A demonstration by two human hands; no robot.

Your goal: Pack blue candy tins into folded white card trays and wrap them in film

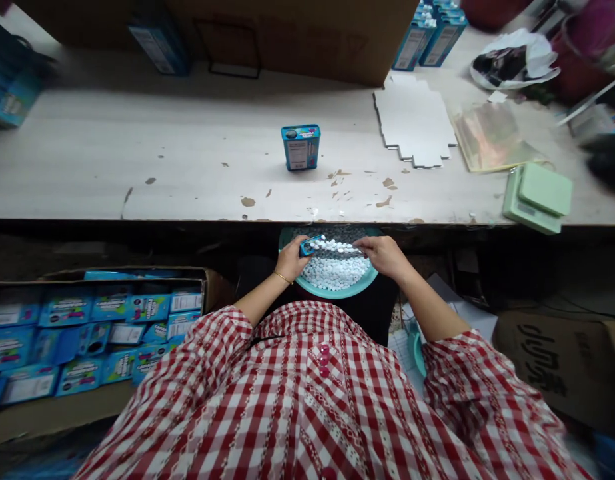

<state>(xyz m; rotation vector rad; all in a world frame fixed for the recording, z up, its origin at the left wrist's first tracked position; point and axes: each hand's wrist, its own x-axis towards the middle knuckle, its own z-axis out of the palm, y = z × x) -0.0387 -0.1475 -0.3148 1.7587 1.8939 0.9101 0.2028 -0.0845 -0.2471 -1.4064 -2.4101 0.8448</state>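
My left hand (293, 259) is closed around a small blue box (307, 247), whose open end faces right, over a turquoise bowl (360, 288). Small white candies (332, 272) fill the bowl, which sits at my lap below the table edge. In my right hand (382, 256), the fingers pinch the end of a scoop (356, 249). A long heap of white candies covers most of the scoop, and its left tip reaches the mouth of the box. Upright on the table, past the bowl, stands another blue box (301, 148).
Left of me, a carton (210, 293) holds many flat blue boxes (112, 333). On the table (187, 180) are a green scale (540, 193), a white die-cut card (414, 120), clear plastic bags (494, 137) and a large cardboard box (297, 40). More blue boxes (430, 40) stand behind.
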